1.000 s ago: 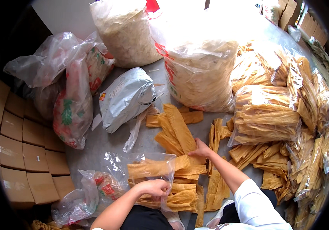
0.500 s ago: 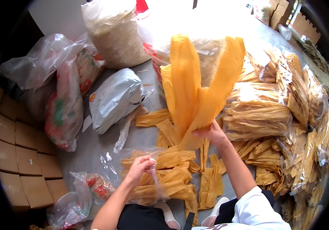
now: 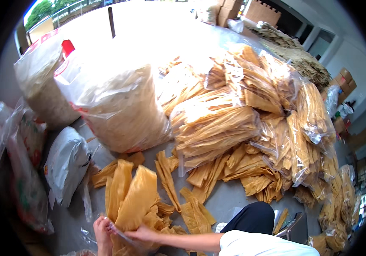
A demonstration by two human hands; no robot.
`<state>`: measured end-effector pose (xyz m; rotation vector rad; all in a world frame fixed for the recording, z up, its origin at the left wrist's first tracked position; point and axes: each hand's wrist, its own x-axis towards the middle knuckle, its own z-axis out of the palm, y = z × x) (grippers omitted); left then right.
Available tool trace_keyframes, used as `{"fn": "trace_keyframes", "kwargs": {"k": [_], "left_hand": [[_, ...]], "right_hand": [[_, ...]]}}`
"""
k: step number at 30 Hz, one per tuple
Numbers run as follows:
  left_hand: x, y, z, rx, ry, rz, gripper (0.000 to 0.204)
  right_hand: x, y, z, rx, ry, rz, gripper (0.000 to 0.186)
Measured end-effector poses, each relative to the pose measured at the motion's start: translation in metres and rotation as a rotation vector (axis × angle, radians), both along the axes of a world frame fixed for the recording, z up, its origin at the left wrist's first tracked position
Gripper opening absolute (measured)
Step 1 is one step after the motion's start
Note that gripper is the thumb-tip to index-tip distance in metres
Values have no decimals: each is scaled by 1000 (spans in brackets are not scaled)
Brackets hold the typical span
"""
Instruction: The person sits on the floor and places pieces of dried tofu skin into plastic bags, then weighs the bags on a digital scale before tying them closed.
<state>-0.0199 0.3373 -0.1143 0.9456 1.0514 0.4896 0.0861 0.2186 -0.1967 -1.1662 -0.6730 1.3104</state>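
My left hand [image 3: 102, 230], at the lower left, is closed on the edge of a clear plastic bag [image 3: 121, 234]. Close beside it, my right hand [image 3: 142, 234] grips the lower end of some long, amber-yellow dried sheets [image 3: 137, 198]. These sheets stand up broad and folded above both hands, with their lower ends at the bag's mouth. How far they reach inside the bag is hidden by my fingers and the film. More loose dried sheets [image 3: 198, 213] lie on the grey floor to the right of my hands.
Bagged bundles of the same sheets [image 3: 217, 132] are heaped at centre and right. Two large clear sacks of pale material, the nearer sack [image 3: 123, 115] among them, stand at the back left. A silver-grey bag [image 3: 67, 162] lies left, and a chair [image 3: 296, 228] is beside my knee.
My view has swung to the right. The right hand has brought the dried sheets down and left, from up in front of me to the bag in my left hand.
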Motion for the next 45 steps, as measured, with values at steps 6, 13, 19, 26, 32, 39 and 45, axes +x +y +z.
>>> {"fn": "trace_keyframes", "kwargs": {"k": [6,13,19,26,32,39,45], "left_hand": [[-6,2,-8,64,16,-60,15],[3,-1,17,92,162,-148,18],[-2,3,18,32,110,-192,14],[3,-1,18,37,90,-224,17],[-6,0,17,44,128,-369,14],[-6,9,14,18,151,-308,17],[-75,34,-50,320,540,-21,20]], "right_hand": [[-13,-14,9,-4,142,64,54],[-11,-17,7,-86,71,26,40],[12,-13,25,-213,228,119,38],[-21,-20,26,10,570,118,39],[-16,-21,43,-204,394,-27,43],[20,-6,21,-448,92,-381,52],[37,4,45,-348,277,-498,38]]}}
